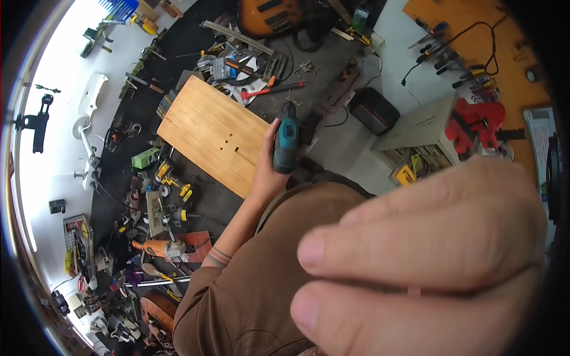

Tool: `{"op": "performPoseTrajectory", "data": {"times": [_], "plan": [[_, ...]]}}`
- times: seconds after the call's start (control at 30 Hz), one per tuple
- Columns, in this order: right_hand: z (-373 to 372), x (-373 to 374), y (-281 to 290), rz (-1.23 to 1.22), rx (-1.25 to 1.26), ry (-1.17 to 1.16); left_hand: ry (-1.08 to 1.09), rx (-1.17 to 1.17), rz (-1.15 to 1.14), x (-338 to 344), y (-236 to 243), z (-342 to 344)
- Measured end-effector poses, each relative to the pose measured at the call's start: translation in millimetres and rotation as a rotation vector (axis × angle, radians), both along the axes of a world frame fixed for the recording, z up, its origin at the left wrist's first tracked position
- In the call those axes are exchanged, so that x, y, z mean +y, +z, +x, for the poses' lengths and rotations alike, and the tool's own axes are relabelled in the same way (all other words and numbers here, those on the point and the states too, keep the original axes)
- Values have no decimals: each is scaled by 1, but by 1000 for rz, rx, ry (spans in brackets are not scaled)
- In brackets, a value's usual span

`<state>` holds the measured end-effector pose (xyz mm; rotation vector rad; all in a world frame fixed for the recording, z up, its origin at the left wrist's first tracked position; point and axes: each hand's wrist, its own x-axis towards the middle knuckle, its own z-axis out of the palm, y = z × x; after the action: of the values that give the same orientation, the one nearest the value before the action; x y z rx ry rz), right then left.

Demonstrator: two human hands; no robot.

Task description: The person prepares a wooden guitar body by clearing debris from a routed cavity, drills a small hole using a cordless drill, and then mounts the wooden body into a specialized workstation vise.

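Observation:
My left hand [267, 173] is closed round a teal and black cordless drill [287, 141] in front of my body, its nose toward the workbench. A rectangular light wooden board [202, 118] with several small drilled holes lies on the dark bench beside that hand. My right hand [409, 255] is raised very close to the camera and fills the lower right. Its thumb and bent finger point left, with a narrow gap between their tips. Nothing shows between them. The rest of its fingers are partly hidden and blurred.
A red-headed hammer [270, 91], loose screws [307, 67] and mixed tools lie beyond the board. An orange power tool [155, 248] and more clutter crowd the left side. A sunburst guitar body [270, 15] is at the far end. A black speaker-like box [374, 111] stands right.

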<state>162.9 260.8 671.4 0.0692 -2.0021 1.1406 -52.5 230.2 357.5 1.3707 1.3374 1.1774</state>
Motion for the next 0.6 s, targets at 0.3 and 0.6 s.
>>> {"op": "performPoseTrajectory", "data": {"times": [0.3,0.6], "plan": [[35,26,-20,-140,65,157,-21,89,98,70,-32,11],[115,116,-43,-373,160,355,104,289,-139,142,-45,56]]}}
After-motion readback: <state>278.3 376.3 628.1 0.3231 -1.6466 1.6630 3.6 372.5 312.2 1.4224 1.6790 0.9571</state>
